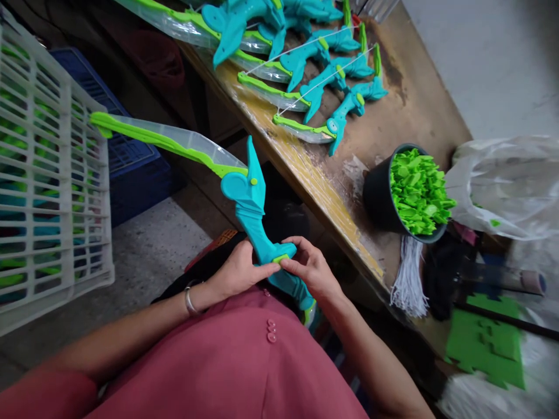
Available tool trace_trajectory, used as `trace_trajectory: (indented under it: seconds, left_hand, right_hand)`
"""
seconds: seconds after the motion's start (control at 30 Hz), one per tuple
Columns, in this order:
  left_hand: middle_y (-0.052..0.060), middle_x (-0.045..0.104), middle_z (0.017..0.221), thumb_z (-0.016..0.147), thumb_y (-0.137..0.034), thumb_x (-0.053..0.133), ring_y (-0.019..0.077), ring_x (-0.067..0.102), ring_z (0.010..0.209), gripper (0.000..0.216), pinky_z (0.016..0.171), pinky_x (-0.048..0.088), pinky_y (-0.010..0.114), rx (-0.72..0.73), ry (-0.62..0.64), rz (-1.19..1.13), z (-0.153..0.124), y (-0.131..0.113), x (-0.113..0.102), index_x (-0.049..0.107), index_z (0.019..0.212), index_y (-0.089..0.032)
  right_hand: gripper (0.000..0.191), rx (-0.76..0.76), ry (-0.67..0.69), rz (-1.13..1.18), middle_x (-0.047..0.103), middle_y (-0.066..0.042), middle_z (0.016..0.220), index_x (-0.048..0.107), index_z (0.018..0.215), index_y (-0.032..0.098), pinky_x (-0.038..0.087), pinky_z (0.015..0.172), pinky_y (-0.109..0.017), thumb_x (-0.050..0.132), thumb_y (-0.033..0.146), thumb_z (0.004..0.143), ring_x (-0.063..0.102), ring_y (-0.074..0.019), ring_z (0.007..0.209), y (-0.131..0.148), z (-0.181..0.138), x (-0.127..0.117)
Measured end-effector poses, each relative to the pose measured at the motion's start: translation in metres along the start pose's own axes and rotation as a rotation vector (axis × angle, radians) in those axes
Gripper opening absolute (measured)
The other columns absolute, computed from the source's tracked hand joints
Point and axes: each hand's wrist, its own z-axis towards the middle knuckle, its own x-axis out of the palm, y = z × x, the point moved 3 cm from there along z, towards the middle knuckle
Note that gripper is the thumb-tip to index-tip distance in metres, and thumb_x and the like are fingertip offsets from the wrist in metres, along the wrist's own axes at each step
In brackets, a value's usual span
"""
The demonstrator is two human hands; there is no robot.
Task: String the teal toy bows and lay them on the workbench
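Note:
I hold a teal and green toy bow (250, 201) over my lap, its clear limb with a green spine reaching up to the left. My left hand (238, 270) is wrapped round the teal grip from the left. My right hand (308, 265) pinches the same grip from the right, fingertips on a small green foam piece (280, 257) set on the grip. A silver bracelet sits on my left wrist.
Several finished bows (312, 64) lie in a row on the worn wooden table (406, 110). A black pot of green foam pieces (414, 192) stands at the right, beside white strings (408, 276), a plastic bag (506, 180) and a green foam sheet (484, 340). A white crate (48, 180) stands left.

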Motion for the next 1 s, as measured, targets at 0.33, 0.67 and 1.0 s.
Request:
trace_trajectory:
  seconds: [0.33,0.67,1.0]
  left_hand:
    - [0.004,0.07,0.077,0.068,-0.031,0.087,0.0283,0.068,0.085,0.022,0.075,0.055,0.036,-0.033,-0.047,-0.066,-0.008,0.014,0.002,0.071,0.08,-0.022]
    - [0.006,0.077,0.082,0.076,-0.041,0.079,0.0253,0.07,0.075,0.024,0.07,0.055,0.033,-0.071,0.15,0.003,0.004,0.007,-0.001,0.074,0.081,-0.018]
    - [0.005,0.079,0.097,0.068,-0.039,0.087,0.029,0.073,0.094,0.035,0.085,0.059,0.036,-0.103,0.241,-0.164,0.011,0.008,0.006,0.075,0.097,-0.024]
  right_hand:
    - [0.047,-0.009,-0.027,0.085,0.066,0.004,0.077,0.065,0.095,0.024,0.054,0.065,-0.028,0.095,0.04,0.061,0.061,-0.0143,0.069,-0.002,-0.001,0.003]
    - [0.054,-0.041,-0.066,0.058,0.065,0.003,0.08,0.066,0.097,0.023,0.051,0.065,-0.027,0.095,0.05,0.06,0.058,-0.0144,0.07,-0.01,0.003,0.003]
    - [0.028,-0.383,-0.286,-0.473,0.068,-0.001,0.091,0.068,0.103,0.025,0.052,0.075,-0.03,0.07,0.05,0.091,0.062,-0.0177,0.082,-0.001,-0.026,0.001]
